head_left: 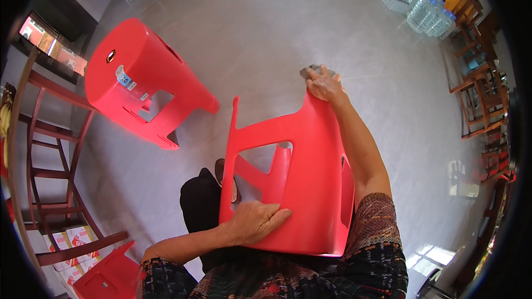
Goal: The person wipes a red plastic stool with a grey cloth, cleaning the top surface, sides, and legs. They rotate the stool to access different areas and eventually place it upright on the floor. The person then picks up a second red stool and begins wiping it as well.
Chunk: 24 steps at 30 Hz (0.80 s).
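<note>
Directly ahead of me, the red moulded plastic stool [302, 188] lies tipped on its side against the lap, seat end toward the body, legs pointing away across the pale tiled floor [288, 27]. Its long axis runs from my chest outward, slightly to the right. My left hand [256, 222] presses flat on the near side panel, fingers spread and together pointing right, gripping nothing. My right hand [324, 84] is at the far end, on the tip of one leg, pressing a small grey cloth or pad [314, 70] against it; I cannot tell how tightly the fingers close. So the left hand is nearer the body, the right fully extended. A second red plastic stool [141, 80] lies on its side well apart, to the left.
</note>
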Tool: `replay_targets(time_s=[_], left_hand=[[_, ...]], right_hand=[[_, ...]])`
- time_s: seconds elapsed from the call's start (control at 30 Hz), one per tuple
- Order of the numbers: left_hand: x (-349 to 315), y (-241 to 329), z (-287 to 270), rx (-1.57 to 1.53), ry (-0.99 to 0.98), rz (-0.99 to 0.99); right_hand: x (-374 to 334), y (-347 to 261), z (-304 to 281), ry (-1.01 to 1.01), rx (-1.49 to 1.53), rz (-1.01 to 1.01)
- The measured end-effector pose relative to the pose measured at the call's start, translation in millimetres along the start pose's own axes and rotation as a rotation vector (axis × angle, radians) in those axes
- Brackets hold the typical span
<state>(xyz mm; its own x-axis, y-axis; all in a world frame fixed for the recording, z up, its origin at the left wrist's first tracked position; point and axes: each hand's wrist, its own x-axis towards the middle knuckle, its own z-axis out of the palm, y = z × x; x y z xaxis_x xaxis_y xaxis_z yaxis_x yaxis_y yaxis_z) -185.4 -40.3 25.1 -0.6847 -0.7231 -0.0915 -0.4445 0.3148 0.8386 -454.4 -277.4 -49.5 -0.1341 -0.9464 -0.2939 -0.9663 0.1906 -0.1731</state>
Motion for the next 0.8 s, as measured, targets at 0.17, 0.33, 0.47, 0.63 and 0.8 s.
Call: replay_targets(time_s=[0.17,0.33,0.47,0.63,0.8], left_hand=[[3.8,5.1,6.3,-0.013,0.025,-0.007],[-5.1,3.1,6.6,0.086,-0.007,-0.056],[-7.6,1.3,10.5,-0.038,0.022,-0.113],[0.1,1.2,12.2,-0.202,-0.014,-0.128],[-3.5,7.8,2.7,-0.253,-0.011,-0.191]], right_hand=[[-97.6,-15.7,-29.1,-0.087,-0.176,-0.248],[-235.2,-39.1,-26.6,0.153,-0.048,-0.503],[-266.0,-34.4,-21.3,0.260,0.053,-0.611],[-192.7,11.8,7.4,0.319,0.399,-0.188],[-180.0,72.4,66.2,0.098,0.722,0.233]])
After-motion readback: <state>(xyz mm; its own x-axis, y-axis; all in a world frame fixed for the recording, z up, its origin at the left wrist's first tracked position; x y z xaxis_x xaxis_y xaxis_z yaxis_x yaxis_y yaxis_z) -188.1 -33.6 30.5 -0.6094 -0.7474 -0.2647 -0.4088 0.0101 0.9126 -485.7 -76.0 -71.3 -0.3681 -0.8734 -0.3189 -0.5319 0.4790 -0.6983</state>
